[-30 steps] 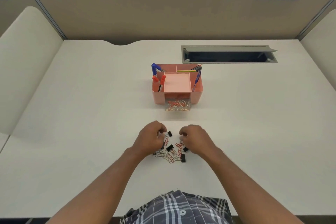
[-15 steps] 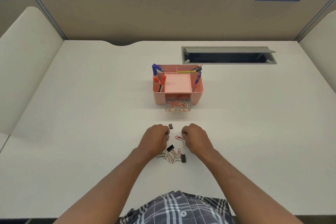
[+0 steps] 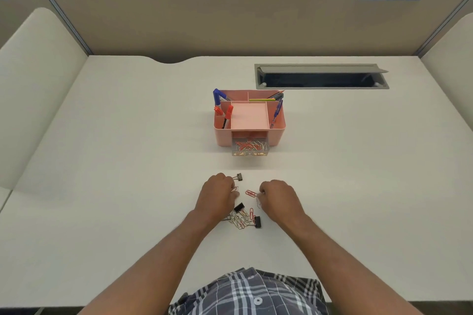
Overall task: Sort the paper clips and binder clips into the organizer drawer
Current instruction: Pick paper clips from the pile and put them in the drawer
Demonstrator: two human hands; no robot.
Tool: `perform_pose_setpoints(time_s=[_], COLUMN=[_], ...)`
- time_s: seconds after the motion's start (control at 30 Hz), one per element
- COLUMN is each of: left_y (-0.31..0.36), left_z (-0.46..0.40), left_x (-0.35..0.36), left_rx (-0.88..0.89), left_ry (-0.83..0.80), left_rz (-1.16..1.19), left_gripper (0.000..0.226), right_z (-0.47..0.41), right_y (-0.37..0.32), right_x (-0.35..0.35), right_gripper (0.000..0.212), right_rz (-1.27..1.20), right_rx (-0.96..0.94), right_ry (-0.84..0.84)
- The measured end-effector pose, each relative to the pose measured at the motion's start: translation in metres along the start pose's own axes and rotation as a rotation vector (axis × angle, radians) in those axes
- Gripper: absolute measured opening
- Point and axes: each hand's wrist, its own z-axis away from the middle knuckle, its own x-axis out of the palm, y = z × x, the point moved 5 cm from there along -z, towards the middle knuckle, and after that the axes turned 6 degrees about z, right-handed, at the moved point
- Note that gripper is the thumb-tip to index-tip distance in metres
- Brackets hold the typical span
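White desk point(image 3: 115, 186). Pink desk organizer point(image 3: 277, 130), centre; clear drawer point(image 3: 250, 148) pulled out, holding paper clips. Left hand point(image 3: 217, 193): curled, pinching a black binder clip point(image 3: 238, 177). Right hand point(image 3: 277, 195): curled, pinching a red paper clip point(image 3: 250, 193). Loose clip pile point(image 3: 243, 218) lies between the wrists.

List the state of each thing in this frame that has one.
Organizer drawer: pulled open, holds paper clips.
Left hand: pinches a binder clip.
Right hand: pinches red paper clips.
Clip pile: loose on desk.
Cable hatch: lid raised.
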Motion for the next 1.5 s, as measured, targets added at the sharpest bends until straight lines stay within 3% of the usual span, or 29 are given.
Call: perform_pose_setpoints(time_s=[0.1, 0.23, 0.57, 0.73, 0.93, 1.2, 1.37, 1.5], left_y=[0.002, 0.004, 0.008, 0.004, -0.001, 0.001, -0.001, 0.000], left_z=[-0.001, -0.004, -0.006, -0.006, -0.005, -0.004, -0.004, -0.005], left_x=[0.002, 0.002, 0.003, 0.000, -0.004, -0.006, -0.006, -0.006], left_rx=[-0.006, -0.024, -0.001, -0.079, -0.134, -0.129, -0.151, -0.145], left_ry=[-0.002, -0.030, -0.055, -0.053, -0.041, -0.015, -0.016, -0.025], left_rz=[-0.043, -0.049, -0.033, 0.074, 0.153, 0.177, 0.190, 0.160], left_gripper=[0.013, 0.009, 0.010, 0.008, 0.011, 0.009, 0.008, 0.010], right_z=[0.008, 0.007, 0.002, -0.003, -0.004, -0.006, -0.015, -0.009], right_y=[-0.013, -0.022, -0.027, -0.025, -0.027, -0.038, -0.012, 0.006], right_x=[0.009, 0.015, 0.016, 0.016, 0.015, 0.023, -0.001, -0.012], right_gripper=[0.018, 0.005, 0.010, 0.012, 0.020, 0.017, 0.016, 0.017], right_rz=[0.086, 0.038, -0.008, -0.021, -0.090, -0.114, -0.312, -0.287], right_rx=[0.022, 0.048, 0.028, 0.010, -0.063, -0.074, 0.079, 0.215], right_ry=[-0.066, -0.035, -0.036, -0.021, 0.070, 0.118, 0.169, 0.142])
